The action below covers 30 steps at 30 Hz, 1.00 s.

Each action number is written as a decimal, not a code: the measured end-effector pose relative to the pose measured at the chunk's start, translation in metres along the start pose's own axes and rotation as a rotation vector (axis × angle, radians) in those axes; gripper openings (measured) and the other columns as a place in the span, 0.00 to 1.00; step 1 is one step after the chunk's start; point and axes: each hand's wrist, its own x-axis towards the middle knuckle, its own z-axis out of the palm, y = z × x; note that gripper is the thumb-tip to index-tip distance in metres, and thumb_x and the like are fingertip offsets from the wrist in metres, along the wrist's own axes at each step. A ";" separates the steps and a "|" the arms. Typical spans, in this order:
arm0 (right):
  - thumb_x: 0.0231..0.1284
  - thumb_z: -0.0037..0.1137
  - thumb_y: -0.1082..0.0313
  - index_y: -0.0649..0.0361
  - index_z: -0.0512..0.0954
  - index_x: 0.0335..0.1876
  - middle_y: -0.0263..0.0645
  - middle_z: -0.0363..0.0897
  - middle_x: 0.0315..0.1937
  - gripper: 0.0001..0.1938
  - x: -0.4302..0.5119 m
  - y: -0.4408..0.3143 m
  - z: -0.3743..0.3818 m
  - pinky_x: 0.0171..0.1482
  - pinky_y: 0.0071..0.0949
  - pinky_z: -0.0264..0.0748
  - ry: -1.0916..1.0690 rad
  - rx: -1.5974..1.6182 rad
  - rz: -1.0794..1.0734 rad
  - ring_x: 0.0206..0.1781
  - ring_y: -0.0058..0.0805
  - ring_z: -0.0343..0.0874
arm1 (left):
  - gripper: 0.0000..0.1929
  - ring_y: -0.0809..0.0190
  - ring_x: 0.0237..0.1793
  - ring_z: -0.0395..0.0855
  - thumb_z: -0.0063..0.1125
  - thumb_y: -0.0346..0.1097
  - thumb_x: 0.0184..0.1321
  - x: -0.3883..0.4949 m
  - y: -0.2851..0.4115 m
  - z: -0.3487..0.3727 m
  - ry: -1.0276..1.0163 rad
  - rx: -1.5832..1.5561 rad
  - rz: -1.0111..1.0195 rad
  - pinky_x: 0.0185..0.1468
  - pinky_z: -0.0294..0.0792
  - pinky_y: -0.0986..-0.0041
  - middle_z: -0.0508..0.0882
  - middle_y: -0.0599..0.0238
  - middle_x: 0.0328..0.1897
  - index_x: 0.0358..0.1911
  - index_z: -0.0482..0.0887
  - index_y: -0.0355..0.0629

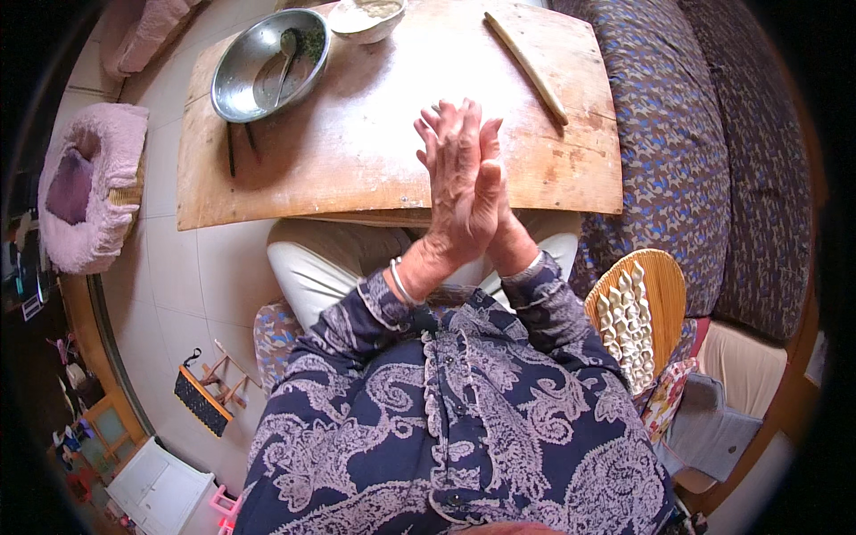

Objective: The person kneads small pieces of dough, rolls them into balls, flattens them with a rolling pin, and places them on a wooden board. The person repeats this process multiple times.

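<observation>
My left hand (pixel 457 177), with a pale bracelet at the wrist, lies flat against my right hand (pixel 503 200). Both are raised above the near edge of a wooden board tabletop (pixel 301 180), fingers extended and pointing away from me. The left one covers most of the right. No object shows in either hand, though the space between the palms is hidden. Beyond them to the right lies a wooden rolling pin (pixel 528 70). A metal basin (pixel 231 87) at the far left holds a spoon (pixel 284 67) and some dark green chopped filling (pixel 311 45).
A white bowl (pixel 364 30) with pale contents stands beside the basin. Dark chopsticks (pixel 231 150) stick out below it. Right of me, several shaped dumplings (pixel 625 328) sit on an oval wooden board (pixel 669 287). A patterned sofa (pixel 662 134) borders the table; a pink plush pet bed (pixel 127 127) is left.
</observation>
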 end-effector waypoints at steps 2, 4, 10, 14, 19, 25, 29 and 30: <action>0.71 0.17 0.22 0.42 0.39 0.85 0.33 0.41 0.85 0.45 -0.005 0.038 -0.026 0.82 0.47 0.44 0.058 -0.084 -0.067 0.85 0.36 0.45 | 0.40 0.40 0.83 0.46 0.25 0.63 0.77 -0.001 -0.006 0.007 -0.076 -0.036 -0.138 0.83 0.33 0.51 0.56 0.43 0.83 0.78 0.55 0.34; 0.74 0.20 0.25 0.46 0.37 0.85 0.33 0.37 0.86 0.44 -0.002 0.030 -0.001 0.82 0.46 0.43 0.062 -0.133 -0.099 0.86 0.36 0.41 | 0.39 0.41 0.84 0.43 0.22 0.62 0.78 0.007 -0.026 0.001 -0.103 0.025 -0.141 0.82 0.32 0.50 0.56 0.44 0.83 0.78 0.56 0.35; 0.75 0.33 0.30 0.45 0.32 0.85 0.34 0.28 0.87 0.45 -0.006 0.023 -0.023 0.81 0.47 0.43 -0.098 0.134 0.024 0.86 0.39 0.41 | 0.46 0.43 0.85 0.39 0.20 0.71 0.73 -0.003 -0.004 -0.009 -0.186 0.031 0.070 0.82 0.25 0.47 0.52 0.44 0.84 0.79 0.55 0.36; 0.68 0.28 0.21 0.43 0.32 0.85 0.35 0.31 0.86 0.50 -0.004 0.038 -0.009 0.82 0.46 0.43 -0.038 -0.134 -0.145 0.86 0.40 0.39 | 0.34 0.42 0.80 0.58 0.23 0.53 0.80 0.007 -0.003 -0.004 0.027 0.128 -0.021 0.82 0.42 0.54 0.66 0.43 0.79 0.73 0.66 0.32; 0.62 0.34 0.17 0.49 0.40 0.85 0.47 0.41 0.85 0.55 -0.011 0.024 -0.006 0.81 0.50 0.46 -0.071 -0.053 -0.071 0.86 0.47 0.42 | 0.45 0.44 0.85 0.41 0.25 0.68 0.73 0.007 -0.004 -0.012 -0.215 0.101 0.076 0.83 0.30 0.54 0.53 0.42 0.84 0.78 0.55 0.32; 0.72 0.32 0.26 0.55 0.47 0.83 0.56 0.47 0.82 0.46 -0.001 0.029 -0.014 0.80 0.52 0.53 -0.131 0.656 0.207 0.83 0.49 0.52 | 0.47 0.41 0.84 0.44 0.27 0.73 0.71 0.015 -0.028 -0.021 -0.200 -0.581 -0.319 0.82 0.34 0.51 0.54 0.40 0.83 0.78 0.56 0.35; 0.66 0.30 0.19 0.55 0.47 0.83 0.50 0.51 0.81 0.52 -0.007 0.031 -0.010 0.80 0.47 0.53 -0.069 0.509 0.191 0.81 0.45 0.56 | 0.40 0.44 0.78 0.59 0.33 0.66 0.76 0.049 -0.010 -0.049 0.104 -0.076 0.084 0.80 0.47 0.55 0.65 0.43 0.76 0.73 0.64 0.34; 0.66 0.29 0.19 0.55 0.47 0.83 0.50 0.51 0.81 0.52 -0.008 0.055 -0.007 0.80 0.48 0.53 -0.078 0.484 0.053 0.81 0.46 0.56 | 0.37 0.42 0.76 0.61 0.39 0.63 0.75 0.031 -0.019 -0.031 0.028 0.122 0.124 0.80 0.46 0.51 0.66 0.42 0.75 0.71 0.66 0.34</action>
